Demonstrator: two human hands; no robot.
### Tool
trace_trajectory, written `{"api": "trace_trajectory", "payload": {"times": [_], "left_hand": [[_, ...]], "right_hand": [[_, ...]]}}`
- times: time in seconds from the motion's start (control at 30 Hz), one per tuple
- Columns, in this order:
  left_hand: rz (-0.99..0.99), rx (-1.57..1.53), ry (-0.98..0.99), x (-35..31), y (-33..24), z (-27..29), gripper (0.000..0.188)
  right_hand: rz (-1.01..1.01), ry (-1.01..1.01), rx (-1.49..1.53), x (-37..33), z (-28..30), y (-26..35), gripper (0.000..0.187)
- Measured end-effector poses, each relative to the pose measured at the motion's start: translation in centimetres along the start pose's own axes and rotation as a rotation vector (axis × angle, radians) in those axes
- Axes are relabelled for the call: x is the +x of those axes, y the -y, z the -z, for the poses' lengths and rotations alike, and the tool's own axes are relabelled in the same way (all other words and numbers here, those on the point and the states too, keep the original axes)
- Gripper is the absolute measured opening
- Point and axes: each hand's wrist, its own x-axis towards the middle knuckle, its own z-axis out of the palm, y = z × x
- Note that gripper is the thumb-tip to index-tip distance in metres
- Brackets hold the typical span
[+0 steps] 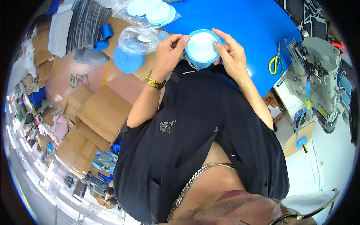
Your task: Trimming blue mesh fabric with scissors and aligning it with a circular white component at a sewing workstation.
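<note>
Both my hands hold a round, light-blue fabric piece (202, 47) with a pale disc face and a raised blue edge. My left hand (169, 54) pinches its left rim between thumb and fingers. On the opposite side, my right hand (233, 57) grips the rim, its thumb lying over the pale face and its index finger along the far edge. The fingertips beneath the piece are hidden. It is held above the near edge of the blue table (258, 22), close to my black shirt.
Pale-blue discs (159, 15) and a crumpled clear bag (138, 39) lie at the far left, near a blue roll (128, 60). Yellow-handled scissors (276, 65) rest on the right, beside a sewing machine (320, 62). Cardboard boxes (103, 112) stand on the left floor.
</note>
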Motion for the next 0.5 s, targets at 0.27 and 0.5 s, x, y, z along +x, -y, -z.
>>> {"api": "trace_trajectory", "payload": {"times": [0.27,0.5], "left_hand": [[-0.218,0.052,-0.111,-1.3,2.3,5.7,0.015],[-0.109,-0.103,-0.461,-4.4,4.2,7.4,0.021]], "right_hand": [[-0.011,0.178,-0.26,2.8,-5.6,0.7,0.023],[-0.017,0.38,-0.118,5.3,-9.4,1.4,0.02]]}}
